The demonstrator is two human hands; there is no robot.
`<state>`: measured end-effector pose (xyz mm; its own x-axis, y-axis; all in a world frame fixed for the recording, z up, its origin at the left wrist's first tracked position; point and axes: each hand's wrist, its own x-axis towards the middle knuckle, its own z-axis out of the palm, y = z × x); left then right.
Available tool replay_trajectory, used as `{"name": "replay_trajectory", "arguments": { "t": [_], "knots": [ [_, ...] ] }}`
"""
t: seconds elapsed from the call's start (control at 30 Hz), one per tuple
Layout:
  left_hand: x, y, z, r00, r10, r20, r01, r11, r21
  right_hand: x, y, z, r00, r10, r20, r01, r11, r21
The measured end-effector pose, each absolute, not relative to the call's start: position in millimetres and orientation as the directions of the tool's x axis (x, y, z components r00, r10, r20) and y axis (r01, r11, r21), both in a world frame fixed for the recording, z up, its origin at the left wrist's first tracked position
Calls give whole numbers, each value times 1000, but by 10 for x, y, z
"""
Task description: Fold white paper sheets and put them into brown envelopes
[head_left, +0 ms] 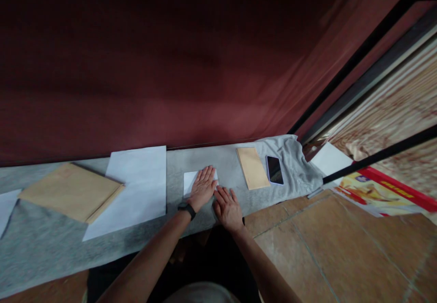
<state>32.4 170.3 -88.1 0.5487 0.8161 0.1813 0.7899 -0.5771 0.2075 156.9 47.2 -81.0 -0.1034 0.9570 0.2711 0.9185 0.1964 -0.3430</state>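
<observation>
A small white piece of paper (pixel 189 183) lies on the grey cloth in front of me. My left hand (pixel 203 186) rests flat on it with the fingers stretched out, and a dark band circles that wrist. Beside the paper's lower right corner, my right hand (pixel 228 208) lies with its fingers extended, close to the left fingertips. Whether the right fingers touch the paper's edge I cannot tell. Right of the hands are a small stack of tan envelopes (pixel 253 168) and a phone (pixel 275 170) with a dark screen.
Large white sheets (pixel 139 180) lie to the left, partly under big brown envelopes (pixel 70 191). Grey cloth (pixel 44 257) covers the narrow surface, which meets a dark red curtain (pixel 205 66). Black bars (pixel 351 73) and a red-yellow box (pixel 382 191) stand at the right, by the tiled floor.
</observation>
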Motion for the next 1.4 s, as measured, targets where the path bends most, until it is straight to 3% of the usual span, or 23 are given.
{"name": "replay_trajectory", "arguments": {
  "t": [0.4, 0.87, 1.4],
  "knots": [
    [-196, 1343, -858, 696, 689, 203, 674, -724, 146, 1571, 477, -851, -102, 953, 285, 920, 199, -337],
    [-501, 941, -896, 499, 834, 235, 837, -534, 120, 1577, 478, -900, -107, 945, 309, 914, 216, -343],
    [-537, 900, -832, 501, 831, 242, 829, -541, 143, 1568, 494, -995, -60, 927, 371, 919, 196, -343]
  ]
}}
